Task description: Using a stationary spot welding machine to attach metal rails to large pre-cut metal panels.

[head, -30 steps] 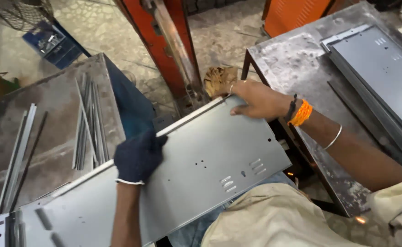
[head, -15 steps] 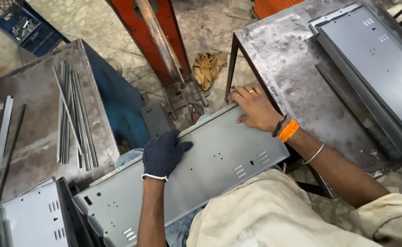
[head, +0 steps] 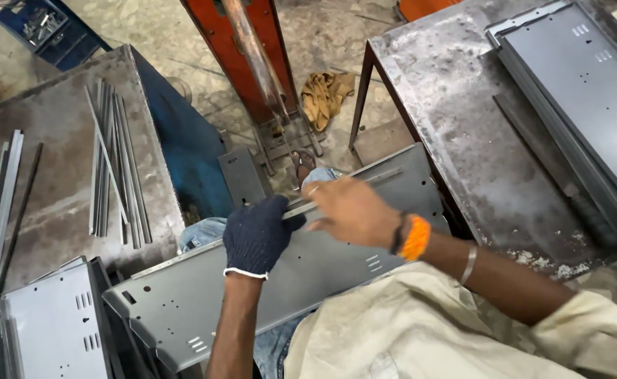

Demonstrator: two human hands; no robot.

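Grey sheet-metal panel (head: 308,274), long and punched with small holes and louvre slots, lies across the person's lap, one end low at the left near a stack of like panels (head: 49,323), the other end reaching up to the leg of the right-hand bench (head: 463,140). Left hand (head: 256,238), in a dark knit glove, is closed over the panel's raised far edge near mid-length, fingers curled round the flange. Right hand (head: 347,210), bare, with an orange band at the wrist, hovers just above the same edge beside the glove; its fingers are spread and blurred, and whether they touch the metal cannot be told. Handling judgement: the panel is long and thin, so it will flex and swing if carried from one point; both hands ought to sit apart along the flange, the bare one kept off any raw cut edge. The far corner stands close to the bench leg and should be kept from striking it. On the left bench (head: 49,182) lie loose metal strips (head: 115,161); another panel (head: 582,91) rests on the right-hand bench; an orange machine post (head: 245,56) and a crumpled rag (head: 326,95) stand ahead on the floor.
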